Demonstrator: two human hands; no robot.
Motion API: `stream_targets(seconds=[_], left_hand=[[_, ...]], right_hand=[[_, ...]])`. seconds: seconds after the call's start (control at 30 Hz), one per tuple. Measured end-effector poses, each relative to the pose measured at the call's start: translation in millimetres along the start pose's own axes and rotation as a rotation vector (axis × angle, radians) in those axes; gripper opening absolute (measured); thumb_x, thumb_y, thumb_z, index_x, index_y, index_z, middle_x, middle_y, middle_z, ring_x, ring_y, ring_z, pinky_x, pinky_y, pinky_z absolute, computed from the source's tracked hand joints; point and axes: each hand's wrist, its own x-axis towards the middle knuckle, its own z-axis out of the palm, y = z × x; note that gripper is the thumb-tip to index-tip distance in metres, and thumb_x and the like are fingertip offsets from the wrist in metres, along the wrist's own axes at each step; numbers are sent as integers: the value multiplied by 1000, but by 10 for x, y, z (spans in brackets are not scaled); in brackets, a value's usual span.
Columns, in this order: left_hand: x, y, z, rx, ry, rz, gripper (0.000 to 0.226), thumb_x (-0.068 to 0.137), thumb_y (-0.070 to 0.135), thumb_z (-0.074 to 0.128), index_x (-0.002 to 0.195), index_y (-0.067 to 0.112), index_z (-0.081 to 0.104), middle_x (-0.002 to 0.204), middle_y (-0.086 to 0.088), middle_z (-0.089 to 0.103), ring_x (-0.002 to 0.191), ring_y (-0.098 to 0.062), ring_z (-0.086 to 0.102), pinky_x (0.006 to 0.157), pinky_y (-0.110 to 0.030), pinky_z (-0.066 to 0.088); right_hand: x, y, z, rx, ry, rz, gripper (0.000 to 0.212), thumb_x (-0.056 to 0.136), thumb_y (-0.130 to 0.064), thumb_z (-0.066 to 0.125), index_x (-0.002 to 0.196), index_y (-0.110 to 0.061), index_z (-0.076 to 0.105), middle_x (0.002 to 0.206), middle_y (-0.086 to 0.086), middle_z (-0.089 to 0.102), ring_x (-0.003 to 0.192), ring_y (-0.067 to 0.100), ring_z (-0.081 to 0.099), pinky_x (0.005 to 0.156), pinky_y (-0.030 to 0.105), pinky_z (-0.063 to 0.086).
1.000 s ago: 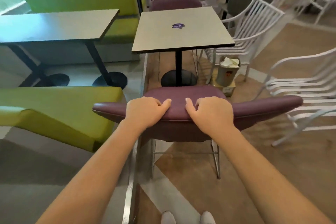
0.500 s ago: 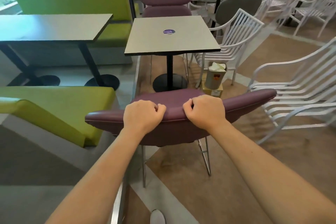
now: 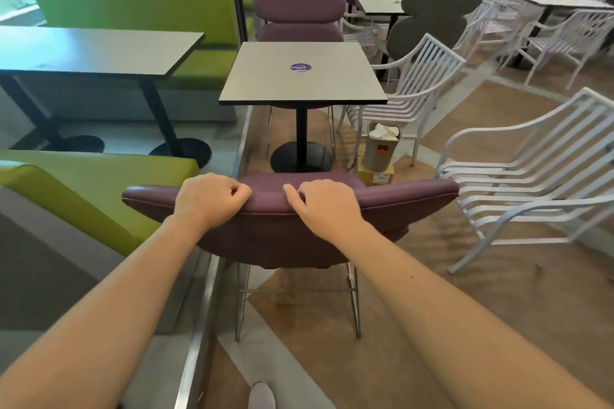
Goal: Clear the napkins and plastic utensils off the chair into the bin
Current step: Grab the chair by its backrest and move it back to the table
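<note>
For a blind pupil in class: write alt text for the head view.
Both hands, left hand and right hand, grip the top of a maroon chair's backrest. Beyond, a small bin holding white napkins stands beside a square table.

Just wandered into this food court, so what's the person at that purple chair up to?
A person stands behind a purple chair with both hands curled over the top of its backrest, the left hand and the right hand side by side. Beyond it, past the small table, a bin with white napkins in it sits on the floor beside a white chair. The purple chair's seat is hidden from here.
</note>
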Motion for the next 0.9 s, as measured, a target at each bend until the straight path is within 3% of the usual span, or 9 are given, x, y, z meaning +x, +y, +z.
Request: stream_targets(seconds=[0.1, 0.23, 0.53, 0.77, 0.9], left_hand=[[-51, 118, -2, 0, 26, 26, 46, 97, 43, 34, 67, 24, 64, 65, 3, 62, 63, -18, 56, 55, -28, 36], [-96, 431, 75, -7, 159, 172, 51, 96, 56, 28, 87, 32, 73, 78, 10, 70, 73, -12, 63, 57, -25, 42], [78, 415, 199, 30, 295, 166, 64, 93, 63, 25, 74, 30, 76, 61, 11, 66, 57, -9, 60, 49, -20, 27], [424, 295, 315, 27, 278, 152, 63, 93, 63, 26, 73, 29, 75, 59, 9, 64, 56, -11, 58, 49, -24, 41], [700, 239, 362, 25, 266, 160, 64, 92, 64, 25, 73, 30, 75, 60, 10, 64, 55, -10, 58, 48, -22, 40]], right_hand=[[-103, 283, -12, -10, 56, -59, 62, 95, -71, 21, 88, -28, 66, 79, -10, 65, 70, 9, 58, 65, 31, 48], [-284, 681, -32, -107, 212, -138, 63, 89, -77, 31, 91, -25, 67, 87, -7, 68, 77, 13, 61, 66, 29, 45], [-117, 759, -2, -131, 257, -169, 65, 87, -78, 33, 84, -23, 67, 82, -5, 67, 70, 14, 61, 56, 25, 40], [190, 823, 103, -127, 270, -153, 65, 87, -78, 35, 87, -24, 70, 83, -6, 69, 72, 14, 62, 57, 24, 40], [438, 893, 177, -156, 285, -128, 65, 87, -78, 34, 83, -23, 69, 80, -5, 67, 70, 15, 62, 55, 24, 37]])
